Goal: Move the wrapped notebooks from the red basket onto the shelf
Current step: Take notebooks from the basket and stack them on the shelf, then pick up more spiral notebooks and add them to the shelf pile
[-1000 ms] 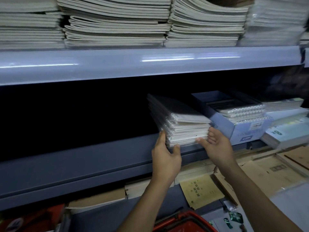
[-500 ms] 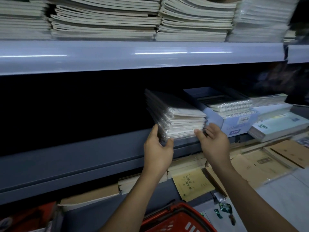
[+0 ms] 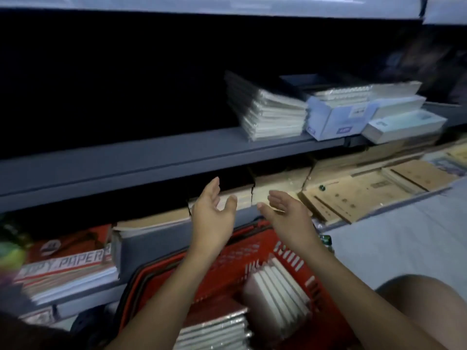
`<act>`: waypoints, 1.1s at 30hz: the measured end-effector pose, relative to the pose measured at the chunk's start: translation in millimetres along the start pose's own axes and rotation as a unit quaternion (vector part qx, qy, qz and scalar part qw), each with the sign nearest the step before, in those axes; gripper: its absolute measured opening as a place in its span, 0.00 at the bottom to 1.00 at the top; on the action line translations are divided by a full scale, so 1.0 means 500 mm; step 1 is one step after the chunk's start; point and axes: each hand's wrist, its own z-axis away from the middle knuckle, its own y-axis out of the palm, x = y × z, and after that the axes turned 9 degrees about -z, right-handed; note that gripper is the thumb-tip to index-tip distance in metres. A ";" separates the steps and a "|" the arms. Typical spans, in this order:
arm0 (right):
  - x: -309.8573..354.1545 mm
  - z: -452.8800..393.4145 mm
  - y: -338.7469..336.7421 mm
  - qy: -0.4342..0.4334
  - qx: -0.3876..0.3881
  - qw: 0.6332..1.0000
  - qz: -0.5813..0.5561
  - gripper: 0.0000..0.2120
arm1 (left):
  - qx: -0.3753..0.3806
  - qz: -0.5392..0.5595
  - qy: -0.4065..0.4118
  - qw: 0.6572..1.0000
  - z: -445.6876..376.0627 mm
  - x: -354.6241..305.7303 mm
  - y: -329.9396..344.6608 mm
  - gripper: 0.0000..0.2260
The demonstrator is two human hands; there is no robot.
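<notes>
Hands, left hand (image 3: 212, 218) and right hand (image 3: 288, 218), hover mid-frame with fingers released, empty. Clear-wrapped white notebooks (image 3: 274, 301) lie in the red plastic basket (image 3: 227, 261) at bottom; one stack (image 3: 273, 114) sits on the grey metal shelf (image 3: 151, 157), which slippery wrapping could let slide off.

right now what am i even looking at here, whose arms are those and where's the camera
This is one picture from a camera worn on a person's head, looking down at their own bare arms. No machine is involved. The left hand and right hand are open and hold nothing. Below them sits a red plastic basket with clear-wrapped white notebooks inside. Up on the grey metal shelf, a stack of wrapped notebooks rests beside a pale blue cardboard box.
</notes>
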 end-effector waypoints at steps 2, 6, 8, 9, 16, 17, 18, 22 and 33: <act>-0.058 0.034 0.020 0.005 0.057 0.996 0.072 0.16 | 0.011 -0.018 -0.027 0.999 0.037 0.060 0.005 0.24; -0.175 0.072 0.030 0.089 0.151 0.961 0.213 0.08 | 0.075 -0.086 -0.094 0.989 0.102 0.169 0.045 0.22; -0.226 0.074 0.019 0.139 0.182 0.933 0.278 0.13 | 0.108 -0.087 -0.132 0.981 0.123 0.211 0.077 0.21; -0.246 0.072 0.012 0.161 0.182 0.921 0.304 0.15 | 0.123 -0.086 -0.150 0.977 0.130 0.226 0.093 0.20; -0.339 0.070 -0.015 0.223 0.127 0.904 0.341 0.13 | 0.185 -0.137 -0.193 0.954 0.143 0.311 0.167 0.16; -0.349 0.075 -0.016 0.211 0.128 0.904 0.350 0.14 | 0.199 -0.151 -0.189 0.950 0.144 0.323 0.175 0.18; -0.354 0.081 -0.015 0.190 0.122 0.902 0.369 0.15 | 0.215 -0.169 -0.185 0.944 0.146 0.328 0.182 0.19; -0.346 0.098 0.018 0.089 0.175 0.886 0.419 0.15 | 0.227 -0.224 -0.174 0.932 0.154 0.317 0.204 0.16; -0.323 0.127 0.086 0.064 0.289 0.848 0.439 0.16 | 0.172 -0.233 -0.225 0.930 0.132 0.330 0.204 0.11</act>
